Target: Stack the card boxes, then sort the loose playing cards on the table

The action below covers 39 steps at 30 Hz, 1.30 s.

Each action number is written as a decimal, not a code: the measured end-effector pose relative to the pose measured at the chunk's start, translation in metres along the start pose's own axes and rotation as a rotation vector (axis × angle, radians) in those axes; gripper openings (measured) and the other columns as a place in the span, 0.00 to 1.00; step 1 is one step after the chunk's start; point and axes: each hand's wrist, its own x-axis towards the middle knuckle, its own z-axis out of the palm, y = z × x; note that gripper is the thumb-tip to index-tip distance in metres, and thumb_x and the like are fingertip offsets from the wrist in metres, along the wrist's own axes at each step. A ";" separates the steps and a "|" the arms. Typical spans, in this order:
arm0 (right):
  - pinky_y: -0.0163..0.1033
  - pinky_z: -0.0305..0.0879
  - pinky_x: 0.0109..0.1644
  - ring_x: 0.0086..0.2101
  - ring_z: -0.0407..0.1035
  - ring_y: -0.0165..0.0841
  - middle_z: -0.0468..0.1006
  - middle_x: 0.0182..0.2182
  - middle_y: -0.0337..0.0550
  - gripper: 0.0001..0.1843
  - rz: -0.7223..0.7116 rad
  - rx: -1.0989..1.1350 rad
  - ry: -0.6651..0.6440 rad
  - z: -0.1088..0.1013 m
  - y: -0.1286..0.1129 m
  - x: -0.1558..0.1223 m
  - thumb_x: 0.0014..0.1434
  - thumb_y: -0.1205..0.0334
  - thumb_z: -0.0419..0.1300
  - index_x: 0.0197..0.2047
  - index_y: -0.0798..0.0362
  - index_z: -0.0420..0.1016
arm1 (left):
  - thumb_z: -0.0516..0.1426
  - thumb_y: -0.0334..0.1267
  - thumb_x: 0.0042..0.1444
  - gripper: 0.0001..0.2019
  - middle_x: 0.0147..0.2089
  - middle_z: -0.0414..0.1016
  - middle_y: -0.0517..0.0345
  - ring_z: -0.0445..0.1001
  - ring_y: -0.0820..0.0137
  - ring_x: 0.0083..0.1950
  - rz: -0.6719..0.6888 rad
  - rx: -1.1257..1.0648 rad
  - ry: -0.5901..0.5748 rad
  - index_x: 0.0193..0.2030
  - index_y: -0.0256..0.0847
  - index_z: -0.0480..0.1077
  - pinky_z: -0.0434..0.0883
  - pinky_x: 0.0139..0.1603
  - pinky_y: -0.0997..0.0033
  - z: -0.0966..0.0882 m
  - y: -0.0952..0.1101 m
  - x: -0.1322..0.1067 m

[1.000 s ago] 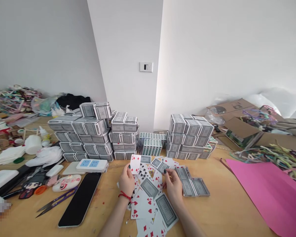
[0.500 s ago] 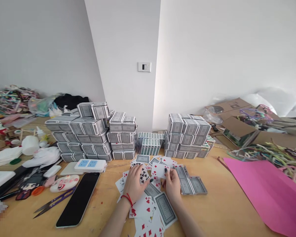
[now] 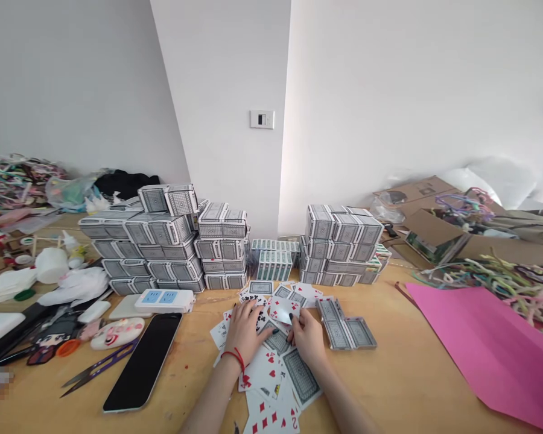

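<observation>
Loose playing cards (image 3: 261,369) lie in an overlapping pile on the table, some face up, some showing grey patterned backs. On the pile's left side rests my left hand (image 3: 244,331), its fingers spread over a clubs card (image 3: 261,319). A red cord circles that wrist. My right hand (image 3: 308,337) pinches a diamonds playing card (image 3: 283,308) between thumb and fingers, face up above the pile. Right of this hand sits a shape made of joined card-back pieces (image 3: 346,328), with an open-topped tray part.
Blocks covered in card backs (image 3: 149,253) are stacked behind on the left, more (image 3: 344,241) on the right. Small card boxes (image 3: 274,265) stand between. A phone (image 3: 142,364), scissors (image 3: 97,367) and a power strip (image 3: 165,300) lie left; pink paper (image 3: 484,349) lies right.
My right hand has shifted left, bringing the diamonds card lower and nearer my left hand. My left hand stays over the pile. The whole view has tilted slightly.
</observation>
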 end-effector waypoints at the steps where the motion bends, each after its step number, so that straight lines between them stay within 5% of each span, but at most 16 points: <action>1: 0.33 0.54 0.16 0.11 0.59 0.30 0.67 0.10 0.35 0.16 -0.002 0.003 0.004 0.000 0.000 0.000 0.52 0.47 0.52 0.22 0.49 0.55 | 0.55 0.48 0.48 0.19 0.51 0.67 0.51 0.60 0.55 0.56 0.002 -0.008 0.014 0.46 0.44 0.67 0.55 0.56 0.49 -0.001 0.001 0.000; 4: 0.33 0.54 0.15 0.11 0.59 0.30 0.67 0.10 0.34 0.15 0.015 0.044 0.062 0.000 0.001 0.000 0.52 0.47 0.51 0.24 0.48 0.55 | 0.54 0.47 0.50 0.18 0.49 0.68 0.51 0.60 0.57 0.55 0.051 -0.049 0.046 0.47 0.44 0.66 0.56 0.55 0.52 -0.005 0.004 0.000; 9: 0.33 0.55 0.14 0.11 0.60 0.31 0.67 0.11 0.34 0.16 0.070 0.133 0.140 -0.001 0.007 0.003 0.51 0.46 0.52 0.25 0.48 0.54 | 0.62 0.54 0.33 0.31 0.50 0.64 0.51 0.58 0.51 0.53 0.052 -0.046 -0.022 0.46 0.48 0.67 0.56 0.53 0.48 -0.010 0.011 -0.002; 18: 0.32 0.56 0.17 0.13 0.62 0.30 0.66 0.11 0.32 0.13 0.021 0.111 0.126 -0.002 0.003 0.000 0.52 0.51 0.52 0.25 0.49 0.54 | 0.61 0.49 0.40 0.16 0.45 0.66 0.54 0.61 0.57 0.48 -0.002 -0.014 -0.032 0.31 0.42 0.66 0.57 0.50 0.53 -0.008 0.013 -0.002; 25: 0.32 0.57 0.17 0.12 0.61 0.30 0.63 0.10 0.30 0.13 0.012 0.128 0.145 -0.001 0.006 0.002 0.52 0.52 0.53 0.24 0.49 0.54 | 0.54 0.46 0.49 0.11 0.34 0.67 0.55 0.65 0.62 0.39 -0.048 -0.032 0.064 0.28 0.41 0.61 0.63 0.40 0.61 -0.005 0.010 0.000; 31: 0.32 0.55 0.14 0.12 0.62 0.30 0.66 0.12 0.31 0.13 0.087 0.272 0.164 0.000 0.016 0.011 0.50 0.50 0.53 0.28 0.49 0.56 | 0.47 0.41 0.55 0.08 0.28 0.70 0.57 0.70 0.65 0.31 -0.235 -0.225 0.211 0.30 0.42 0.61 0.65 0.31 0.67 0.000 -0.003 0.003; 35: 0.32 0.54 0.14 0.12 0.62 0.28 0.72 0.18 0.35 0.14 0.099 0.328 0.129 0.001 0.014 0.012 0.49 0.49 0.54 0.28 0.50 0.56 | 0.46 0.40 0.55 0.07 0.29 0.72 0.55 0.72 0.64 0.30 -0.345 -0.330 0.415 0.34 0.42 0.62 0.66 0.28 0.67 0.001 -0.009 0.004; 39: 0.31 0.54 0.14 0.12 0.62 0.28 0.72 0.16 0.35 0.15 0.072 0.305 0.077 -0.001 0.006 0.009 0.49 0.48 0.55 0.29 0.51 0.59 | 0.43 0.38 0.56 0.09 0.37 0.73 0.51 0.74 0.65 0.33 -0.344 -0.383 0.479 0.39 0.41 0.61 0.69 0.28 0.67 0.002 -0.008 0.006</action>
